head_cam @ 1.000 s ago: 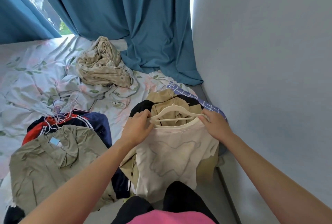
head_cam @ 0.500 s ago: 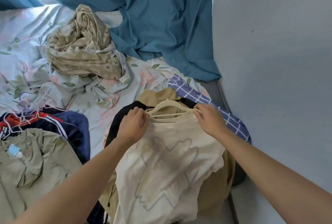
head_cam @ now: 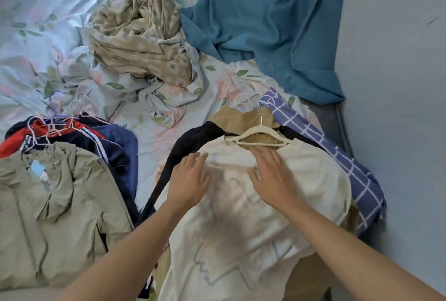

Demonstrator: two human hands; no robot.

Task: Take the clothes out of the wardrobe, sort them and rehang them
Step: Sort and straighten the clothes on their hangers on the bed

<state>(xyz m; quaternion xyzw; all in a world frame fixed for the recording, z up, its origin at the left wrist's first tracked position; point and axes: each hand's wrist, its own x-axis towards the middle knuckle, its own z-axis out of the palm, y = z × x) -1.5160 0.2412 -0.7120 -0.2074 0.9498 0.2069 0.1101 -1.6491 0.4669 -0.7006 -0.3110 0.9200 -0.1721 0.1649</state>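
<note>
Hands, left (head_cam: 190, 181) and right (head_cam: 271, 175), lie flat (fingers spread) on cream T-shirt (head_cam: 241, 228) below hanger (head_cam: 259, 137).

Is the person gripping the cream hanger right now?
No. Both hands, left hand and right hand, lie with fingers straight on the cream shirt, below the cream hanger.

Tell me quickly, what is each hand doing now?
Left hand: open, fingers spread, lying flat on the cream T-shirt.
Right hand: open, fingers straight, flat on the same shirt, below the cream hanger.
</note>
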